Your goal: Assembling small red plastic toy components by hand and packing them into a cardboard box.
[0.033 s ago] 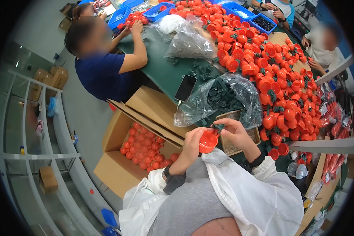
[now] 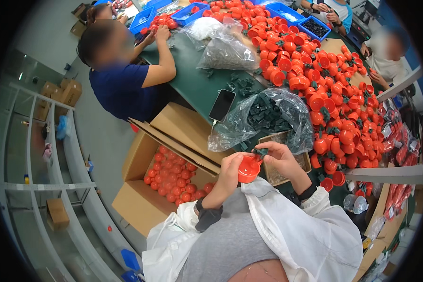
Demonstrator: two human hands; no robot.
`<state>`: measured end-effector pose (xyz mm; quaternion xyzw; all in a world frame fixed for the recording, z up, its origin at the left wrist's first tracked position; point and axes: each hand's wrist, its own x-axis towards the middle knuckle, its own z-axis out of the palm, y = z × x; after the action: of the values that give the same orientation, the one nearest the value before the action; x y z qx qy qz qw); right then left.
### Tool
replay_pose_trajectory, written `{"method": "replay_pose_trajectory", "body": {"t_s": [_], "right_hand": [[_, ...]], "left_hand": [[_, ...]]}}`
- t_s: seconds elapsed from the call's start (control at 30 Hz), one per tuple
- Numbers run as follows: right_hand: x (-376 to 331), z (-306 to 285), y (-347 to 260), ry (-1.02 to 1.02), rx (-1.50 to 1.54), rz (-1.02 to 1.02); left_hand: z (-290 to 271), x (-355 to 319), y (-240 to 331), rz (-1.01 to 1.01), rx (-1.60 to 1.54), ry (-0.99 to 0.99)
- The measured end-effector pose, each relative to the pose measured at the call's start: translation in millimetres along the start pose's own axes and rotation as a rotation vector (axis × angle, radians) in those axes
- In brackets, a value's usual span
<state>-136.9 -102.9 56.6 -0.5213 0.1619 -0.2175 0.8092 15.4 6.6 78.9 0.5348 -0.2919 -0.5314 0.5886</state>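
My left hand is closed around a small red plastic cup, its open mouth tilted up. Pinched in my right hand is a dark green plastic clip, held against the cup's far rim. Both hands are close together in front of my body. Just beyond them lies a clear plastic bag filled with dark green clips. A shallow tray of small pieces, too small to name, sits partly hidden behind my right hand.
A cardboard box of red cups stands left of me. Red cups with green clips heap over the table's right side. A phone with a cable lies on the green tabletop. Co-workers sit around, one in dark blue at the left.
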Motion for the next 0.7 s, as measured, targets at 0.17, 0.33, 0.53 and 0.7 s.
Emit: {"method": "replay_pose_trajectory", "body": {"t_s": [0.17, 0.33, 0.53, 0.7], "right_hand": [[1.1, 3.7, -1.0, 0.024, -0.005, 0.015], [3.9, 6.4, 3.5, 0.0, -0.064, 0.044], [3.3, 7.6, 11.4, -0.008, -0.166, 0.092], [10.3, 13.2, 1.4, -0.134, -0.154, 0.101]], "left_hand": [[-3.4, 1.0, -1.9, 0.003, 0.014, 0.026], [-10.7, -0.6, -9.7, -0.018, -0.059, 0.037], [-15.0, 5.4, -30.6, 0.018, -0.036, 0.111], [-28.3, 7.5, -52.5, -0.099, -0.188, 0.129]]}}
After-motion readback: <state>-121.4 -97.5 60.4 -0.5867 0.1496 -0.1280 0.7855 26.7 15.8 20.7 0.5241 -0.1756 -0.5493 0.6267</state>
